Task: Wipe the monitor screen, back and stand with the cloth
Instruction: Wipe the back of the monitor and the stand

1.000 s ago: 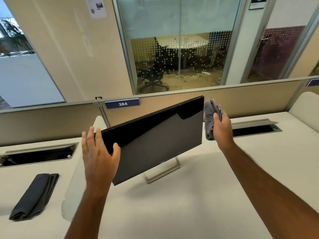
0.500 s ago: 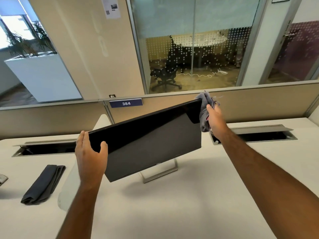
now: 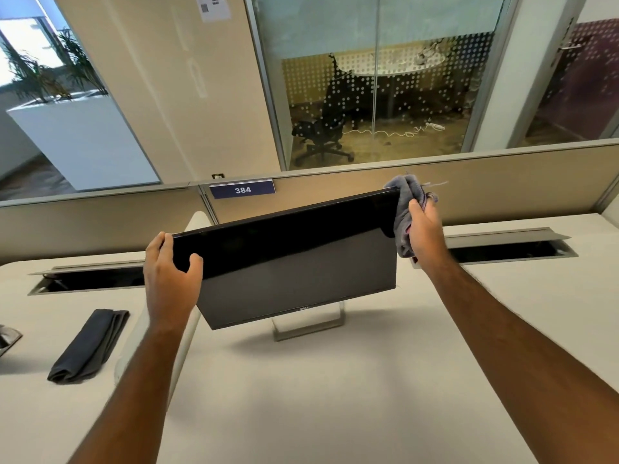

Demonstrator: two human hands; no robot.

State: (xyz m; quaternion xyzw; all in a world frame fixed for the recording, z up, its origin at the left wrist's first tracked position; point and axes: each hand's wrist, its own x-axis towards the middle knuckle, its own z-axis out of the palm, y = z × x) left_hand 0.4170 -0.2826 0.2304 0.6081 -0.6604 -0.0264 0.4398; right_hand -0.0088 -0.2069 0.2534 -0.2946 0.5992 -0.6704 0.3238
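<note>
A black flat monitor (image 3: 298,262) stands on the white desk, its screen dark and facing me. Its silver loop stand (image 3: 310,324) shows under the lower edge; the back is hidden. My left hand (image 3: 169,279) grips the monitor's upper left corner, thumb on the front. My right hand (image 3: 425,229) holds a bunched grey cloth (image 3: 403,216) against the upper right corner and right edge of the monitor.
A second dark folded cloth (image 3: 88,344) lies on the desk at the left. Two open cable trays (image 3: 509,251) (image 3: 90,279) run along the back of the desk, in front of a beige partition (image 3: 502,185) with a "384" label (image 3: 242,189). A white divider (image 3: 147,329) stands left of the monitor.
My left hand went from open beside the monitor to gripping its upper left corner. The cloth in my right hand rose to the top right corner. The view tilted up slightly.
</note>
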